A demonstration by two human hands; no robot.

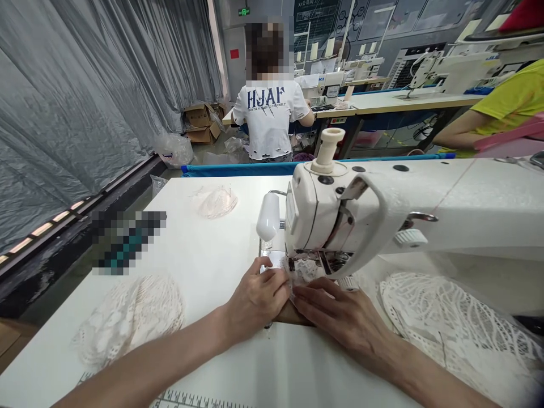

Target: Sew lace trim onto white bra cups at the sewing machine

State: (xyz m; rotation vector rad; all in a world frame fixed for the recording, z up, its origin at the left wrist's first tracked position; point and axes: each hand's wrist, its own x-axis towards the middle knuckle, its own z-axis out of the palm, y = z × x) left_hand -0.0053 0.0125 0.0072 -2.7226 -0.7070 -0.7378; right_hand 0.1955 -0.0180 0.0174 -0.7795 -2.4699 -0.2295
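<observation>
A white sewing machine (382, 215) stands on a white table (199, 255). A small piece of white lace (302, 273) lies under its needle area. My left hand (257, 300) rests on the table just left of the needle, fingers curled and pressing the lace's edge. My right hand (340, 314) lies flat beside it, fingers stretched toward the lace and holding it down. A brownish piece (293, 316) shows between the two hands.
A heap of white lace pieces (131, 317) lies at the left front, a bigger lace pile (450, 323) at the right, a pale piece (215, 202) farther back. A person in a white T-shirt (270, 116) stands beyond the table; a yellow-sleeved person (501, 110) sits at right.
</observation>
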